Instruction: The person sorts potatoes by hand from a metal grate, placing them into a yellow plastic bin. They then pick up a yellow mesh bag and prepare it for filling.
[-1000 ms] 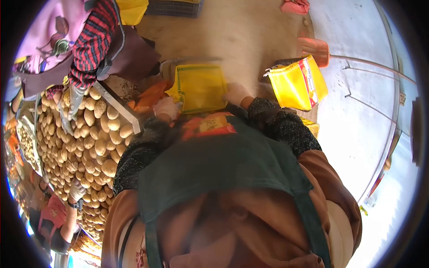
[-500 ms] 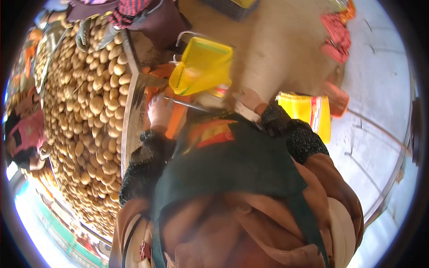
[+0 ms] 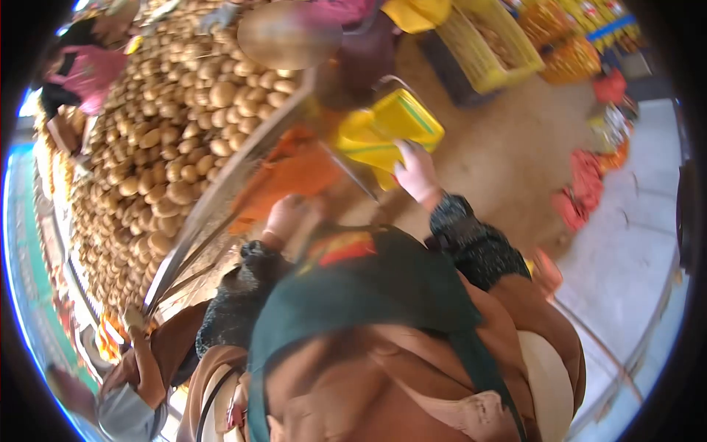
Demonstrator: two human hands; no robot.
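Note:
My right hand (image 3: 417, 173) is at the near edge of a yellow container (image 3: 387, 127) with a green stripe and a thin wire handle. The thumb and fingers close around that edge. A yellow flap hangs just below it. My left hand (image 3: 286, 218) is smeared by motion, low in front of an orange cloth or sack (image 3: 291, 180). Its fingers do not show clearly. A thin metal bar (image 3: 353, 173) runs between the two hands, under the container.
To the left, a wooden-edged table (image 3: 199, 214) bears a great heap of potatoes (image 3: 158, 169). Co-workers stand around it, one in pink (image 3: 88, 77). A yellow crate (image 3: 490, 44) lies beyond the container. Red cloth (image 3: 582, 191) and a long-handled orange tool (image 3: 546, 274) are at right.
The view has swung round, so the table lies slanted and more crates show. My right hand has come from in front of my apron to the yellow container. My left hand has moved nearer my body.

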